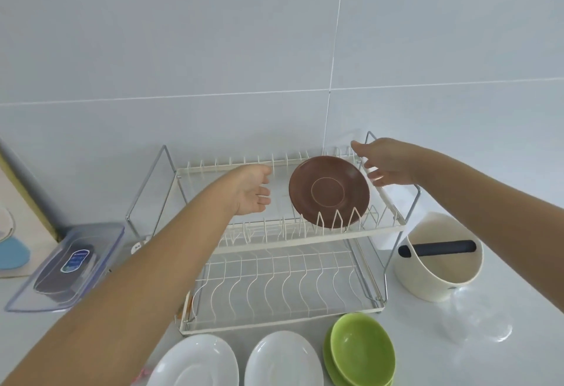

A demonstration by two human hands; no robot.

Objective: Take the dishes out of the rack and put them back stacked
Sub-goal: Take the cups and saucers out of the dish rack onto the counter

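A brown plate (pixel 329 192) stands tilted in the upper tier of a two-tier white wire dish rack (pixel 387 227), its underside facing me. My left hand (pixel 253 190) hovers open just left of the plate, apart from it. Just right of the plate's upper edge is my right hand (pixel 381 164), fingers spread; I cannot tell whether it touches the plate. The rack's lower tier holds nothing. On the counter in front of the rack lie two white plates (pixel 195 361) (pixel 282 361) and a green bowl (pixel 363 352) resting on another green dish.
A cream round container with a dark bar (pixel 439 256) stands right of the rack. A clear plastic lid or box (pixel 67 266) lies at the left, next to a board leaning on the tiled wall. The wall is close behind the rack.
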